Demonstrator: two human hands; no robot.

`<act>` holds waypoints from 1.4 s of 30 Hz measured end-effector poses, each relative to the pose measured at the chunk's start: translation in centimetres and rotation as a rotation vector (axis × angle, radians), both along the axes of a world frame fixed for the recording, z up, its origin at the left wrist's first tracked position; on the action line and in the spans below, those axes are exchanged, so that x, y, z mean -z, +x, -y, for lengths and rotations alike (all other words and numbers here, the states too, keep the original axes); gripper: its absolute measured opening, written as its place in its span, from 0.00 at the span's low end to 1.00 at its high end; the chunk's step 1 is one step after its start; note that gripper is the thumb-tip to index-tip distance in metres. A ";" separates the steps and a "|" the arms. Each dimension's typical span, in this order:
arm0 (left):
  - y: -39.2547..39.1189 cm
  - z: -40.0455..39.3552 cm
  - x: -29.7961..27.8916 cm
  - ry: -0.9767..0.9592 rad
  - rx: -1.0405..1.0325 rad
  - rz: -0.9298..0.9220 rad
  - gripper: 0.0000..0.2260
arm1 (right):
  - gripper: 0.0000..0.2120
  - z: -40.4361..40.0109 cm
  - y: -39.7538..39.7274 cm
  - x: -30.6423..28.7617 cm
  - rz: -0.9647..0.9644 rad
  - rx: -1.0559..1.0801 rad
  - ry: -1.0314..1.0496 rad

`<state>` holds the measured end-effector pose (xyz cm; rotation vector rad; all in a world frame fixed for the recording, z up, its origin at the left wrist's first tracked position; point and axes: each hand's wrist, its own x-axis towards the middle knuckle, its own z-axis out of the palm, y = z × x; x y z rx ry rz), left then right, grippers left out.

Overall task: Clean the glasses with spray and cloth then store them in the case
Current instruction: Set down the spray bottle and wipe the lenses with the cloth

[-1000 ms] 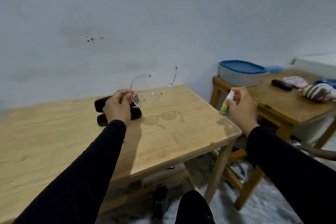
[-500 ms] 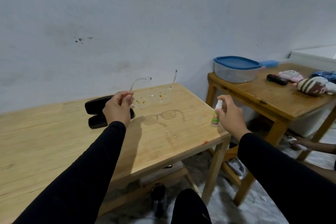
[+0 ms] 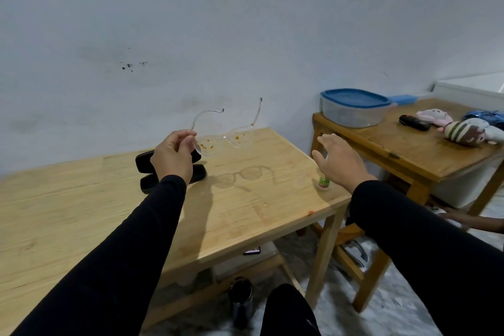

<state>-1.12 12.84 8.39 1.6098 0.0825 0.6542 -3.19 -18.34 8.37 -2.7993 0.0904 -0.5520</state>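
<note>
My left hand (image 3: 172, 155) pinches the left corner of the clear-framed glasses (image 3: 226, 138) and holds them up above the wooden table (image 3: 114, 215). Orange specks dot both lenses, and the temples point up toward the wall. Behind that hand lies the black glasses case (image 3: 200, 172), open on the table. A small spray bottle (image 3: 323, 181) with a green label stands near the table's right edge. My right hand (image 3: 339, 161) hovers just above it, fingers spread, holding nothing. No cloth is in view.
A second wooden table (image 3: 414, 150) stands to the right with a blue-lidded plastic container (image 3: 354, 108), a black remote (image 3: 414, 123) and soft toys (image 3: 463, 129). A dark bottle (image 3: 240, 298) stands on the floor under my table. Another person's hand (image 3: 463, 219) shows at right.
My right hand lowered the spray bottle onto the table near its right edge and let go, fingers now spread. My left hand kept holding the glasses up.
</note>
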 end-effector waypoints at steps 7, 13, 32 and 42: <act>-0.9 -3.2 -1.5 0.029 -0.087 0.013 0.08 | 0.24 -4.4 0.9 -1.2 -0.018 -0.118 -0.048; -2.4 -8.2 -1.5 -0.013 -0.173 0.029 0.08 | 0.23 -10.7 2.4 -0.1 -0.042 -0.262 -0.031; -6.8 -22.5 3.1 -0.017 -0.481 -0.100 0.06 | 0.19 -27.8 6.6 5.4 -0.128 -0.604 0.083; -5.4 -23.4 4.7 -0.031 -0.493 -0.130 0.06 | 0.15 -28.5 9.2 6.3 -0.193 -0.671 0.266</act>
